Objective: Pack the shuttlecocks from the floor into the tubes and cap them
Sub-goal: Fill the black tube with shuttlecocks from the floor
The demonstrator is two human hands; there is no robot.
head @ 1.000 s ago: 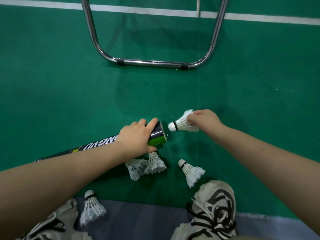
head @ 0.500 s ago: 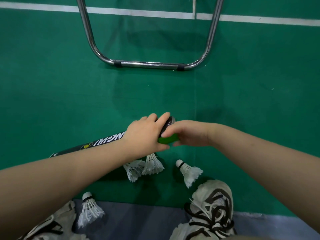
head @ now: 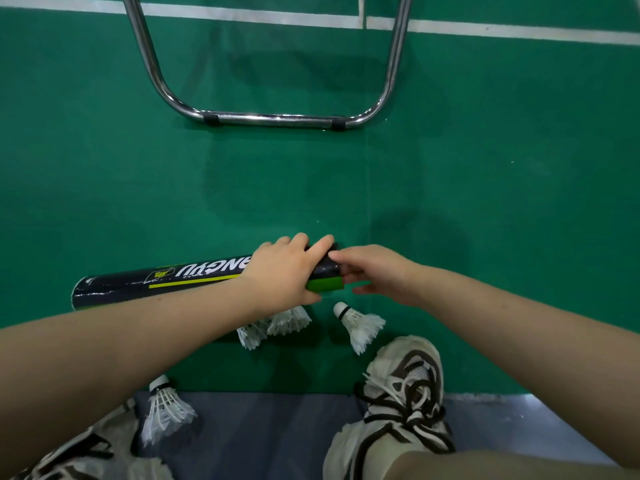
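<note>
Black tube [head: 173, 278] held sideways over the green floor [head: 485, 202], my left grip [head: 284, 268] wrapped round it near its green-banded mouth.

My right grip [head: 377, 271] sits at the tube's open end, a fingertip touching the rim; whether it pinches anything I cannot tell, since the fingers hide the mouth. A pair of shuttlecocks [head: 277, 323] lies on the floor just below my left wrist. A third shuttlecock [head: 360, 323] lies near them, just beyond my right shoe [head: 405, 393]. A fourth shuttlecock [head: 166, 407] rests on the grey strip [head: 277, 438]. A chrome frame [head: 273, 117] stands farther off.
</note>
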